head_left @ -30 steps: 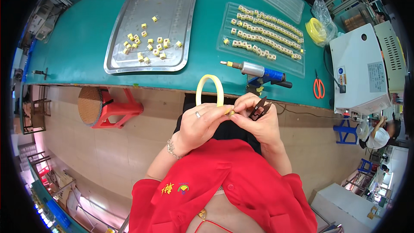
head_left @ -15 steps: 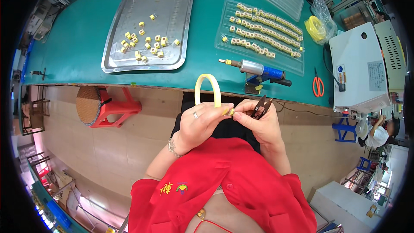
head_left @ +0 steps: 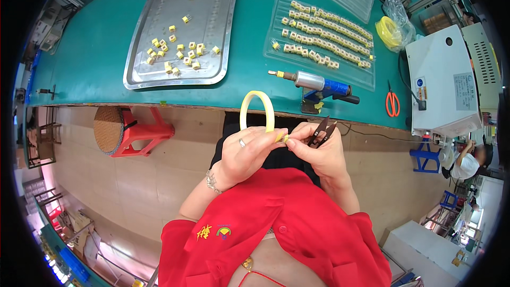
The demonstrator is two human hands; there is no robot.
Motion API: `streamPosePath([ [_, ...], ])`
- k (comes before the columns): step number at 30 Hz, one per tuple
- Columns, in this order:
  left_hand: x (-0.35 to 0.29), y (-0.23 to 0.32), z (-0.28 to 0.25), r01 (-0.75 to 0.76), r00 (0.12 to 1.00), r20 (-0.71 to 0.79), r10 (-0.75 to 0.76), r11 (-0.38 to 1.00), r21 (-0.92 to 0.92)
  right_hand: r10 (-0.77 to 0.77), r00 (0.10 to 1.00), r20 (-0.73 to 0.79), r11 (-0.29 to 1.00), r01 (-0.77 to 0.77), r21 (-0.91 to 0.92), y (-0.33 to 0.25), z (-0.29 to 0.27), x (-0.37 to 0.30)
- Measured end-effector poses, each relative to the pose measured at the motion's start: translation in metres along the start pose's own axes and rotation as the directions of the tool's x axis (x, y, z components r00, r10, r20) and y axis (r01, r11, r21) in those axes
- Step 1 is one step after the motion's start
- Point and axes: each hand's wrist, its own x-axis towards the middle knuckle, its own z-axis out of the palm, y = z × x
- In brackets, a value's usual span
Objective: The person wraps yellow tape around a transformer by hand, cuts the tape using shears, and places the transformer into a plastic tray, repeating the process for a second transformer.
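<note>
In front of my lap, just off the table edge, my two hands meet at the fingertips. My left hand (head_left: 245, 151) is closed, with a narrow roll of yellow tape (head_left: 270, 118) standing up out of it. Between both hands' fingertips sits a small yellow-wrapped coil part (head_left: 286, 139), mostly covered by the fingers. My right hand (head_left: 321, 151) is closed too; its thumb and forefinger pinch at the part. Dark thread snips (head_left: 320, 134) lie in that same hand, their blades pointing up and away.
A metal tray (head_left: 212, 78) with several loose coil parts lies at left on the green table (head_left: 255, 32). A clear plastic tray (head_left: 345, 77) holds rows of them. Nearby are a blue-and-silver winding tool (head_left: 319, 83), orange-handled scissors (head_left: 392, 104) and a white machine (head_left: 441, 85).
My hands stay together at the coil part with only slight finger movement. The table and trays have shifted slightly in the picture.
</note>
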Motion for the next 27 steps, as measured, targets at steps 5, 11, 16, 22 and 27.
streamPosePath([
  [5,-0.004,-0.005,0.003,-0.004,1.000,0.004,0.004,1.000,-0.006,-0.010,0.999,-0.042,0.998,0.007,-0.069,0.001,0.004,-0.001],
  [11,-0.012,0.005,0.007,0.507,0.771,0.080,-0.632,0.533,-0.677,-0.210,0.978,0.010,0.970,0.210,-0.126,0.005,0.001,0.004],
  [16,-0.008,0.004,0.003,0.560,0.700,0.159,-0.697,0.396,-0.728,-0.398,0.904,0.152,0.828,0.426,-0.365,-0.001,0.006,0.005],
  [22,-0.010,0.002,0.001,0.529,0.749,0.174,-0.640,0.418,-0.738,-0.326,0.936,0.131,0.906,0.349,-0.238,0.005,0.001,0.008],
  [27,-0.012,-0.002,0.002,0.389,0.885,0.100,-0.454,0.604,-0.695,-0.122,0.983,0.140,0.992,0.116,0.052,0.009,0.000,0.008],
])
